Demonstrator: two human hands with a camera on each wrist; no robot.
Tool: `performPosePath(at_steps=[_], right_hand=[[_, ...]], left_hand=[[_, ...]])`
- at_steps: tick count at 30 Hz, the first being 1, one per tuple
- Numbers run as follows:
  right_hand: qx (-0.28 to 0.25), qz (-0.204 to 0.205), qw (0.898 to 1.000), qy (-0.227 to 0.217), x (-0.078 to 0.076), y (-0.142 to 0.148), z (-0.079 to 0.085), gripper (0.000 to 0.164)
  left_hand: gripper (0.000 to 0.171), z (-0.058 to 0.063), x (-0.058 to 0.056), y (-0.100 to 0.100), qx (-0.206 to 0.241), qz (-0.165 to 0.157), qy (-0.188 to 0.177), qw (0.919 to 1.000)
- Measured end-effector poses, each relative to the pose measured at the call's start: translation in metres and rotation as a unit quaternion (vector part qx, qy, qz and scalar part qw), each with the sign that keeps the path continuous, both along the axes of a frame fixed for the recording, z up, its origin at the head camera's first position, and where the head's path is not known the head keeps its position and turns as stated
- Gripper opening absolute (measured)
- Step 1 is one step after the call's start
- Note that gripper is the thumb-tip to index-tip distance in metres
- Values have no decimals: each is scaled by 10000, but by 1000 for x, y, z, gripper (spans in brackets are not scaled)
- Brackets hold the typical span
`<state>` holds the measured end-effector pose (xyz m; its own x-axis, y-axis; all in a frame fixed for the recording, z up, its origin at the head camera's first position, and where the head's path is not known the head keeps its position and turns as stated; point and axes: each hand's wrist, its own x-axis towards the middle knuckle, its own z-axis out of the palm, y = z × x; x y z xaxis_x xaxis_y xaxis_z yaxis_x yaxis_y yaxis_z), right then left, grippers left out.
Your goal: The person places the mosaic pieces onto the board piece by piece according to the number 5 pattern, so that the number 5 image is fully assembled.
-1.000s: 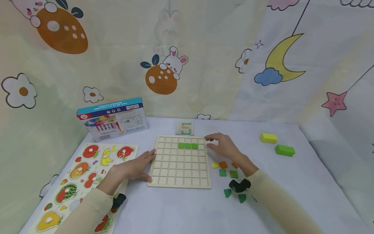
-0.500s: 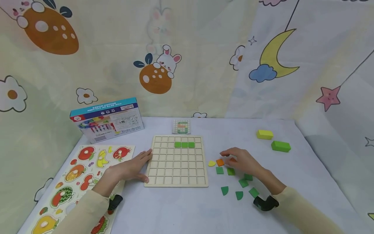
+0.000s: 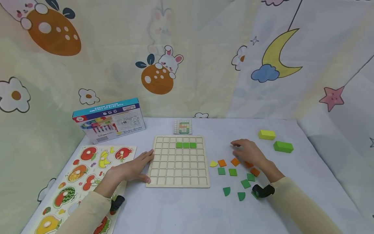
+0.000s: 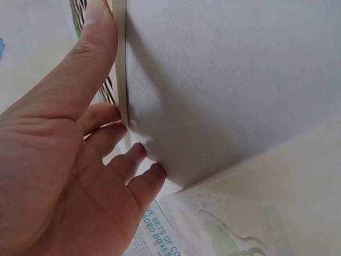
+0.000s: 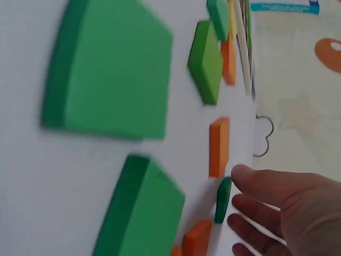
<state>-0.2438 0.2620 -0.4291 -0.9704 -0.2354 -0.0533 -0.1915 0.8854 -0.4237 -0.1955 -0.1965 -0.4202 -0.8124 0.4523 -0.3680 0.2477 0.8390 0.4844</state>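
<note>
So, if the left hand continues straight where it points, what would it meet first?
The wooden grid board: the left hand seems to touch its left edge, though fingertip depth is unclear.

head: card (image 3: 182, 127) near centre, details too small to tell; fruit board (image 3: 80, 192), lower left, cut off below. right wrist: green tile (image 5: 117, 69), upper left, blurred; right hand (image 5: 298, 213), lower right, cut off.

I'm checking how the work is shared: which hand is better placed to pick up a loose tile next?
Probably the right. The right hand is beside the loose tiles, close to a dark green tile, while the left hand is across the board, against its opposite edge.
</note>
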Motion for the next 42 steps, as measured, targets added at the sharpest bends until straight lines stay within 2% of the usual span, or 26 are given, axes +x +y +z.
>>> performPosePath(at_steps=[2,8,14,18,23,27,30,35,42], right_hand=[[68,-109,9999,-46,-1,6,-2,44],[-21,35,9999,132,3,13,-4,41],[-102,115,9995,267,-1,4,-6,36],[-297,276,9986,337,-11,-31,0,37],[-553,1030,9910,658,-26,-98,7,37],[-819,1643,9813,572,-32,-152,6,33],[-922,1904,9766,378,-37,-186,4,31],[-789,1855,9786,412,-44,-215,-3,28],[-706,1711,9825,227,-49,-224,-8,29]], left_hand=[[102,0,0,0,-22,-39,2,10000],[101,3,-1,0,-40,-78,75,9999],[102,3,0,-3,12,-26,0,10000],[102,2,0,-6,39,22,-12,10000],[101,0,0,-6,113,49,-63,9999],[100,-3,0,-2,128,34,-63,9999],[99,-2,1,-1,59,47,-15,10000],[98,-4,-2,1,-90,11,58,9999],[98,-4,-1,-2,-30,36,3,10000]])
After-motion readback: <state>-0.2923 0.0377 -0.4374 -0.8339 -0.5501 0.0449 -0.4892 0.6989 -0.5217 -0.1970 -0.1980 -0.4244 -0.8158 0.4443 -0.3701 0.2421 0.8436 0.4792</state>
